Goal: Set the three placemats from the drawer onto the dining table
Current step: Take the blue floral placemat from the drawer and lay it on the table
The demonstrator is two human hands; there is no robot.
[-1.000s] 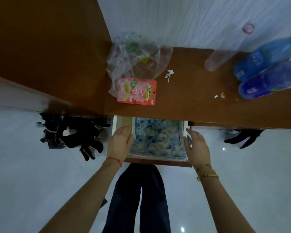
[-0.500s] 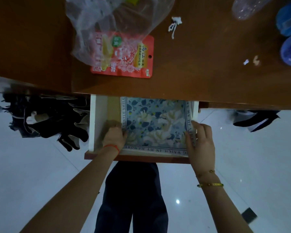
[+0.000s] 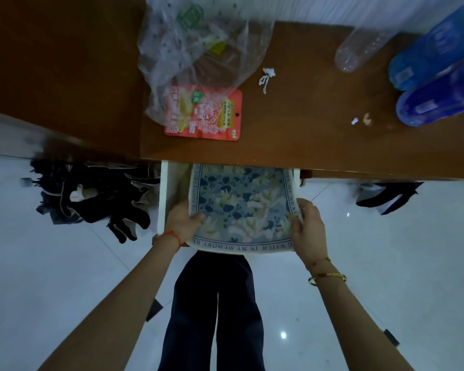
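Note:
A blue floral placemat (image 3: 241,204) with a lettered border lies at the top of the open white drawer (image 3: 164,199) under the brown table (image 3: 306,124). My left hand (image 3: 184,222) grips its left edge, thumb on top. On the opposite side, my right hand (image 3: 310,226) grips the right edge. The mat's front edge is lifted and hangs over the drawer's front. Whether other mats lie beneath is hidden.
On the table lie a clear plastic bag (image 3: 198,49), a red snack packet (image 3: 206,116), a clear bottle (image 3: 359,52) and two blue bottles (image 3: 434,76). Dark clothes (image 3: 91,202) lie on the white floor at left, another dark item (image 3: 386,196) at right.
Both hands went from resting beside the mat to gripping its side edges, and the mat's front edge has risen over the drawer front. The camera moved closer, then back a little.

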